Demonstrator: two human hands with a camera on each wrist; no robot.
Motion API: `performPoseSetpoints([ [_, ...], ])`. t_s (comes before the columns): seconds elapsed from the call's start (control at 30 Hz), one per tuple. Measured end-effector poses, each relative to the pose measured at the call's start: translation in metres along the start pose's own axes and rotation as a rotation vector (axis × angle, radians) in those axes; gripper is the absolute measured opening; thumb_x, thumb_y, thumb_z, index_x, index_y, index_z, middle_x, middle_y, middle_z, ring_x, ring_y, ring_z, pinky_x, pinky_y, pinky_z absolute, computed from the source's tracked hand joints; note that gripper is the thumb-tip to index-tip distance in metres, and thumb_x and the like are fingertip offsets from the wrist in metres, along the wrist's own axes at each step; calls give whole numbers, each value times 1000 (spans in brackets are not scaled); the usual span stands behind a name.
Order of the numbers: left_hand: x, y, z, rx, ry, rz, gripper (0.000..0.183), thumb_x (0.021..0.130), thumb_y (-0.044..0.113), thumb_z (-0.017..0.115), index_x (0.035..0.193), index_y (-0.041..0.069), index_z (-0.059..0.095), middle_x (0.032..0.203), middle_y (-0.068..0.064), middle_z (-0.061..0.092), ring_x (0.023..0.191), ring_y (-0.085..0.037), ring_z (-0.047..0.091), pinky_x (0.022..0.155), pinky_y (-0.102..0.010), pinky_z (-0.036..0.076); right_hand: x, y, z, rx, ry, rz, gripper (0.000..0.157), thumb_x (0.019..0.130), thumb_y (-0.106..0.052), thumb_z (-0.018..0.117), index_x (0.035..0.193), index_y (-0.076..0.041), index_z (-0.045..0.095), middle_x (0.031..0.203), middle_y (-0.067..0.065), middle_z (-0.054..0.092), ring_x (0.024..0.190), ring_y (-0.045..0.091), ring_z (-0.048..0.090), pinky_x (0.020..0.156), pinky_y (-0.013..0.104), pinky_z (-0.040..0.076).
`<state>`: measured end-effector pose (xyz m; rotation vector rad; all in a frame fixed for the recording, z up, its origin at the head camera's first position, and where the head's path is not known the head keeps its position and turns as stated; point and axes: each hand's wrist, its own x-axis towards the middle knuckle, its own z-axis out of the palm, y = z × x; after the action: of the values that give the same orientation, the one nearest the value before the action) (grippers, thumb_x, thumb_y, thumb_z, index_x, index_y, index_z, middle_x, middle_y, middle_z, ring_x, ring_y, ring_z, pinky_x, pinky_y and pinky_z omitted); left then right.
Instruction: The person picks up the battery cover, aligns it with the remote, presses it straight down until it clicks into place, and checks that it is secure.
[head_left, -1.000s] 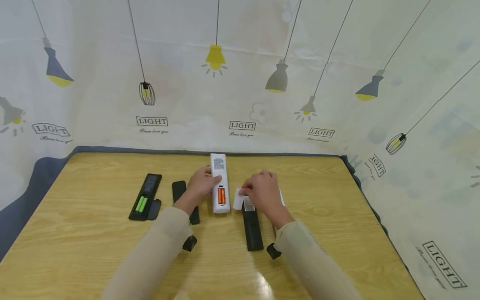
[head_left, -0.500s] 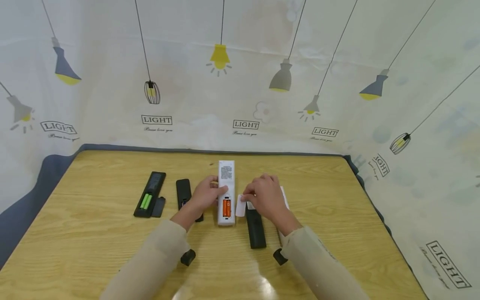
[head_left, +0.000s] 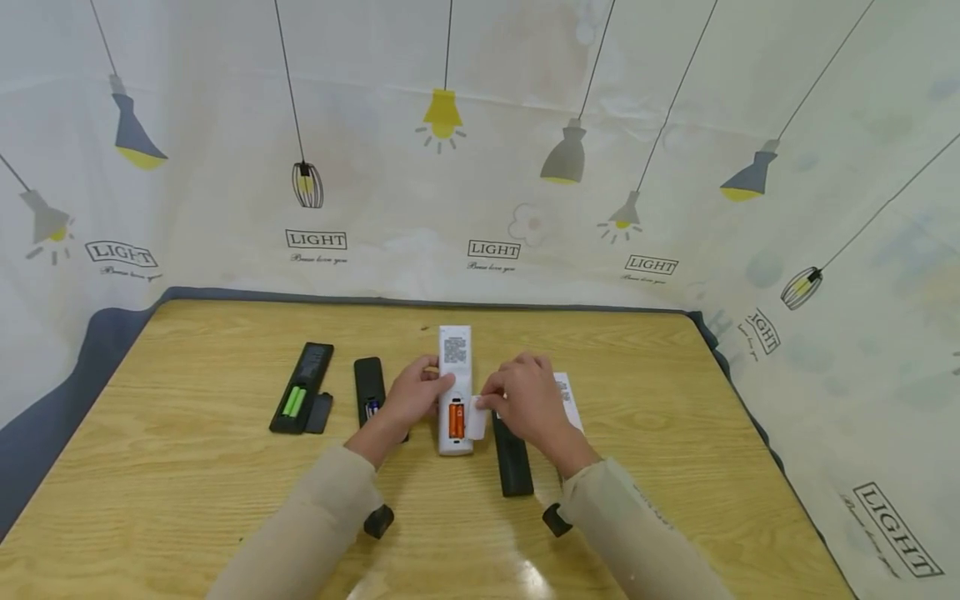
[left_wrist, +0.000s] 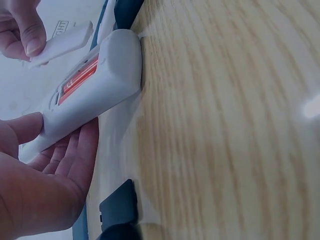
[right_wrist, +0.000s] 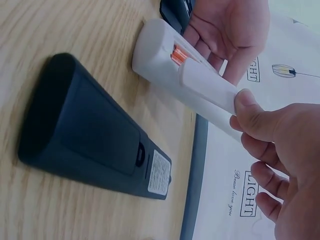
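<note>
My left hand (head_left: 412,392) grips a white remote control (head_left: 455,350) by its side, thumb on the back face and fingers beneath. Its battery compartment is uncovered, with orange batteries (head_left: 457,420) lying inside. Between thumb and forefinger, my right hand (head_left: 528,404) pinches a white battery cover (head_left: 476,418) at one end. In the head view the cover overlaps the compartment's right edge; the left wrist view shows it held apart, above the remote. A black remote control (right_wrist: 100,125) lies face down below my right hand, its own cover in place.
Farther left lies a black remote (head_left: 311,367) with green batteries (head_left: 294,402), its loose cover (head_left: 318,413) beside it. Another black remote (head_left: 368,377) sits partly behind my left hand. A second white remote (head_left: 567,396) is partly hidden by my right hand. Printed cloth (head_left: 390,208) hangs behind the table (head_left: 187,458).
The white remote has come nearer the table's front, tipping slightly. My right hand has brought the cover from beside the remote to the compartment's right edge.
</note>
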<state>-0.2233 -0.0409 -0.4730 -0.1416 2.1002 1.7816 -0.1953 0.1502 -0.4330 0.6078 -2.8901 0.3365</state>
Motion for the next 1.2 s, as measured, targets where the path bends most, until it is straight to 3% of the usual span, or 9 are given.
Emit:
performPoseSetpoints([
  [0.43, -4, 1, 2, -2, 19, 32, 40, 99, 29, 57, 138, 20, 50, 119, -11, 60, 94, -20, 62, 75, -33, 56, 8, -17, 6, -27, 37, -54, 14, 80, -43, 74, 83, -30, 78, 86, -14, 72, 91, 15, 57, 93, 41, 42],
  [1.2, -5, -6, 4, -54, 69, 76, 42, 97, 25, 60, 138, 19, 52, 119, -11, 60, 92, -19, 62, 70, -28, 55, 12, -21, 14, -142, 108, -211, 13, 81, -38, 76, 81, -25, 76, 83, -10, 69, 90, 15, 58, 97, 40, 40],
])
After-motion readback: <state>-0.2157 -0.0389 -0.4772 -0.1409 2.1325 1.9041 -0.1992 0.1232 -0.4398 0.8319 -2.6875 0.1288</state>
